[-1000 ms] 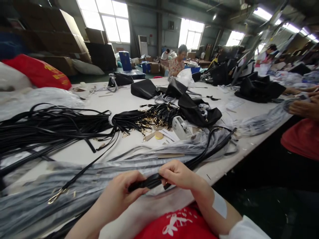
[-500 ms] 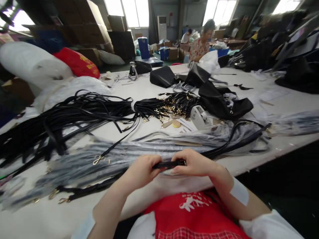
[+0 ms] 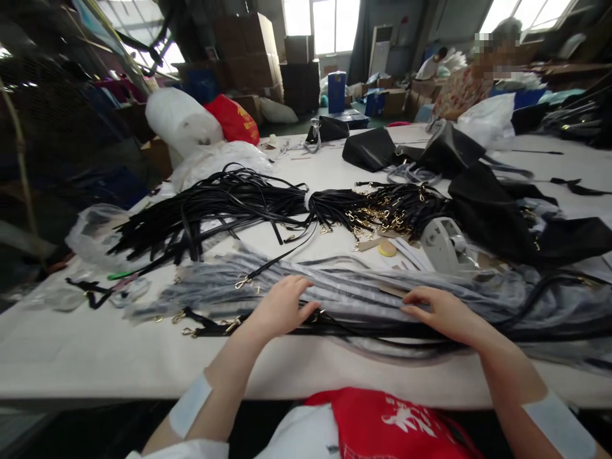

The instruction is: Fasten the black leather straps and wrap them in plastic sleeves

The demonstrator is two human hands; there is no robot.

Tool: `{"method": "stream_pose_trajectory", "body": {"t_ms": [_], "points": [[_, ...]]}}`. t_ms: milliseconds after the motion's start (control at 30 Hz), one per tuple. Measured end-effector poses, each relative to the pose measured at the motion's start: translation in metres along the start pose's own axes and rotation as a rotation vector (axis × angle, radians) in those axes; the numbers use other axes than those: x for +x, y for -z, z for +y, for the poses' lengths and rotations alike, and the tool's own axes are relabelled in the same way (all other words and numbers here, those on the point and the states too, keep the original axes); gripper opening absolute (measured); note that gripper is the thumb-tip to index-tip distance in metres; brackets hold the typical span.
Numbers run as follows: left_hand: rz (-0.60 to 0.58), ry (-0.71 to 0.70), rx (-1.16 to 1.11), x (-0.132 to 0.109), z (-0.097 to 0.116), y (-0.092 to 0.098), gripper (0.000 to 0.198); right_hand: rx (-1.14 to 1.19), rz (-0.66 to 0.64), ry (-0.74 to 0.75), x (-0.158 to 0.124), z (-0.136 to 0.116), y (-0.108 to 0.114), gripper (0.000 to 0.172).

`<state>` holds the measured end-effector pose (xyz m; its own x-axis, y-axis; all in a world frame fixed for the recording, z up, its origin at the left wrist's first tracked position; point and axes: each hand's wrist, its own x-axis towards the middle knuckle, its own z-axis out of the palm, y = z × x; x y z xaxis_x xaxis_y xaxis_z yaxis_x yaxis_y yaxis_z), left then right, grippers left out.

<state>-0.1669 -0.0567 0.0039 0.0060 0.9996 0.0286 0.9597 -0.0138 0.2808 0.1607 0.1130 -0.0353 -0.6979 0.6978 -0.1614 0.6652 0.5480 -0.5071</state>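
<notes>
My left hand lies palm down with loosely bent fingers on a black strap that stretches along the table's near edge. My right hand rests flat on the same strap further right, fingers stretched out. The strap's end with gold clips lies left of my left hand. Just beyond both hands lies a long pile of straps wrapped in clear plastic. Neither hand grips anything.
A large bundle of black straps with gold clasps covers the white table behind. A tape dispenser and black bags sit to the right. Another person works at the far end. Boxes and white rolls stand at left.
Both hands had pinched the black strap together above the table edge; now they have spread apart and lie on it flat on the table. The view has swung left.
</notes>
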Motion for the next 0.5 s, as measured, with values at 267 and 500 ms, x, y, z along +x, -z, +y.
{"method": "stream_pose_trajectory", "body": {"t_ms": [267,500], "points": [[0.113,0.094,-0.011,0.027,0.006,-0.101,0.056,-0.042,-0.023,0.069,0.040,-0.038,0.010,0.026],[0.150,0.094,-0.089,0.026,0.001,-0.105,0.055,-0.093,-0.004,0.085,0.129,-0.066,-0.005,0.027]]}}
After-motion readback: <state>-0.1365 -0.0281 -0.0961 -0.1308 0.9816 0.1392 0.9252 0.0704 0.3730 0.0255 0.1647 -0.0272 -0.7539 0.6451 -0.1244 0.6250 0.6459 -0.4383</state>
